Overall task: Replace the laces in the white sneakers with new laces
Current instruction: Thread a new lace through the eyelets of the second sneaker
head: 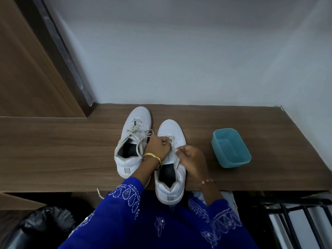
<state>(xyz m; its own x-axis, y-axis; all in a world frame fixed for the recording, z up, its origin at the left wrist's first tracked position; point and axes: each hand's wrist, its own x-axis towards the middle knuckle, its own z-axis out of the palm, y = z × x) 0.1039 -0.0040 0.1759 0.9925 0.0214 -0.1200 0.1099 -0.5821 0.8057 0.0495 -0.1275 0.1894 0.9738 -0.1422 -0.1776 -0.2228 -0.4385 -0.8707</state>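
Note:
Two white sneakers stand side by side on a wooden shelf (53, 150), toes toward the wall. The left sneaker (133, 141) still carries a greyish lace (133, 133), loosened and looping over its opening. The right sneaker (169, 177) sits nearer me, its heel over the shelf's front edge. My left hand (158, 145) pinches a white lace (172, 141) at the right sneaker's eyelets. My right hand (190, 157) pinches the same lace just right of the tongue. A loose lace end (99, 194) hangs below the shelf edge at the left.
A teal plastic tub (230, 148), with nothing inside, stands on the shelf right of the sneakers. A wall closes the back and right. A dark bag (45, 223) lies lower left, a black rack (296, 212) lower right.

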